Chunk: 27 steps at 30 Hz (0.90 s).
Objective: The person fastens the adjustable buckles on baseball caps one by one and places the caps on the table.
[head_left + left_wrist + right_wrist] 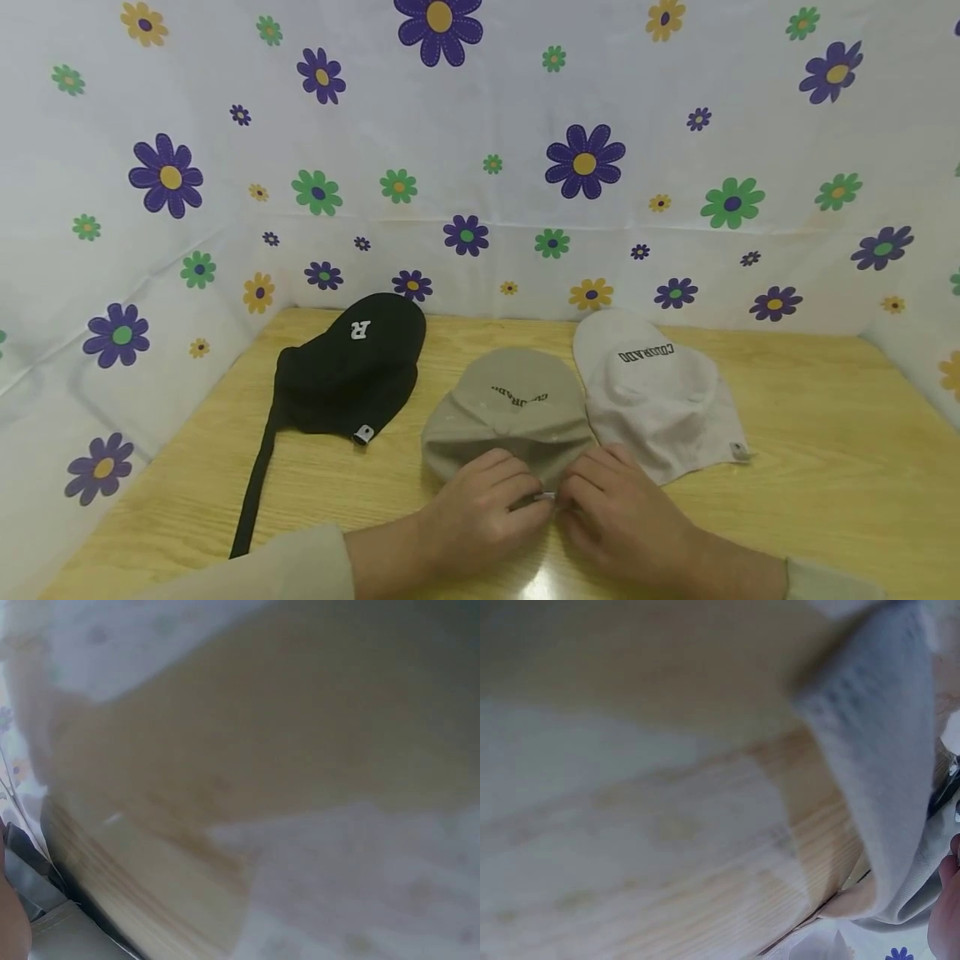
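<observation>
Pinching the khaki cap (517,379) at its near edge: left hand (491,510) and right hand (624,512), fingers curled, small shiny piece (545,496) between. Cap's mid-table (840,500), black cap (348,375) apart at left, white cap (656,387) against its right.

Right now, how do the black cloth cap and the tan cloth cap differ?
The black cloth cap bears one white letter; the tan cloth cap, dark lettering. The black cap lies untouched, its long strap trailing loose; the left hand and right hand grip the tan cap's near edge. Both caps' brims point away from the hands.
</observation>
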Each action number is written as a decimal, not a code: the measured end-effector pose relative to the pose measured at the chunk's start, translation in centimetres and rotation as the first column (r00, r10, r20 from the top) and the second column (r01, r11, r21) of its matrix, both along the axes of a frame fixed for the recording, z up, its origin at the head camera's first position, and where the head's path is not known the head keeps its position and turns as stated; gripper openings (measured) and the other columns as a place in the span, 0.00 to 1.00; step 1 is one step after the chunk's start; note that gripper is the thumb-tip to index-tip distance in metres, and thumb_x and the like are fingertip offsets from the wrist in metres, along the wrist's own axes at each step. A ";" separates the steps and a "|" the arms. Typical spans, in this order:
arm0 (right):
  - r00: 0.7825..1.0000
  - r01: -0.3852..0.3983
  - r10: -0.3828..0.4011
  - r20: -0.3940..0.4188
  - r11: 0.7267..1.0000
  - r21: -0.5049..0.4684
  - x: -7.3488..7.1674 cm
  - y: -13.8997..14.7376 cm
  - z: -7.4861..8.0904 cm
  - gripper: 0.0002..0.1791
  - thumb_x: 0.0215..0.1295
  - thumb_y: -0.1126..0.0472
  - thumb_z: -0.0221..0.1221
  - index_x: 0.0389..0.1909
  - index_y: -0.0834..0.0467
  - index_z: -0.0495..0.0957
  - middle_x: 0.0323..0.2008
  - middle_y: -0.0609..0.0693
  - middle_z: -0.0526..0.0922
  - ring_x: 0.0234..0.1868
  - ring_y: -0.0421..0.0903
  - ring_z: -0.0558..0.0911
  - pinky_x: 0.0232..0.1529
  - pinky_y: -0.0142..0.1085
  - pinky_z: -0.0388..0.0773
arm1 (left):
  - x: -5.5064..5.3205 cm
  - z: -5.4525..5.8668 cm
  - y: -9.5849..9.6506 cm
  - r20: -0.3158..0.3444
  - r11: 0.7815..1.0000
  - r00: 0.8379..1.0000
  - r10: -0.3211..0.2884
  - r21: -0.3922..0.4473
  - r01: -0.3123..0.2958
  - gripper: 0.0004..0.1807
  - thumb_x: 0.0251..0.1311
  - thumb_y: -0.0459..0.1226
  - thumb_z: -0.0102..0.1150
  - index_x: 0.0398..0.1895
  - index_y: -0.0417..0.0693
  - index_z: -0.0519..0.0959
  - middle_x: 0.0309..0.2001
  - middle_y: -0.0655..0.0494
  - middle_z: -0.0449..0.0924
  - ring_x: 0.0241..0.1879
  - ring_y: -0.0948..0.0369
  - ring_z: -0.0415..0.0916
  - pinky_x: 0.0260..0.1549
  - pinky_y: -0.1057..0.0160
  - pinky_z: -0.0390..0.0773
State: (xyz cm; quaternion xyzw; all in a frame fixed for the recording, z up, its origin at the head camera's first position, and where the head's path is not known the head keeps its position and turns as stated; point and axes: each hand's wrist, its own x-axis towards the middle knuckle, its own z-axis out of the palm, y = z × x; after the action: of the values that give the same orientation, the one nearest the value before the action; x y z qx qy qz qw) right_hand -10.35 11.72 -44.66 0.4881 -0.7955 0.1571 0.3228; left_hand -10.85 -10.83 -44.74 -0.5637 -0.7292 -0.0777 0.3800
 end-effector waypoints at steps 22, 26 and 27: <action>0.999 -0.011 0.010 -0.047 1.000 -0.012 -0.1 0.0 0.3 0.03 0.59 0.62 0.56 0.28 0.52 0.76 0.32 0.42 0.77 0.36 0.42 0.75 0.47 0.37 0.66 | -0.1 0.1 0.0 -0.017 1.000 1.000 0.007 -0.002 -0.007 0.12 0.68 0.35 0.50 0.35 0.50 0.85 0.35 0.59 0.83 0.37 0.63 0.79 0.40 0.66 0.76; 0.998 -0.006 0.005 -0.061 1.000 -0.015 -0.1 0.1 0.3 0.07 0.45 0.64 0.62 0.26 0.52 0.76 0.31 0.42 0.76 0.35 0.42 0.75 0.46 0.38 0.67 | -0.1 0.1 0.1 -0.030 1.000 1.000 0.000 0.002 0.000 0.12 0.68 0.34 0.50 0.34 0.50 0.85 0.35 0.59 0.83 0.36 0.63 0.79 0.40 0.66 0.76; 0.998 -0.003 0.002 -0.059 1.000 -0.014 -0.1 0.1 0.3 0.07 0.44 0.64 0.62 0.26 0.52 0.75 0.31 0.42 0.76 0.35 0.42 0.75 0.46 0.38 0.67 | -0.1 0.1 0.1 -0.029 1.000 1.000 -0.001 0.001 0.001 0.12 0.67 0.34 0.50 0.34 0.50 0.85 0.35 0.59 0.83 0.36 0.63 0.79 0.40 0.66 0.76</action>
State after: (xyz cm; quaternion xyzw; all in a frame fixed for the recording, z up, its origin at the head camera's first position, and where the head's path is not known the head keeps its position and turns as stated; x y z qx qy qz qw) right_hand -10.41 11.82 -44.34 0.4911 -0.7839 0.1487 0.3496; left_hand -10.97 -10.70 -44.69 -0.5650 -0.7233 -0.0703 0.3908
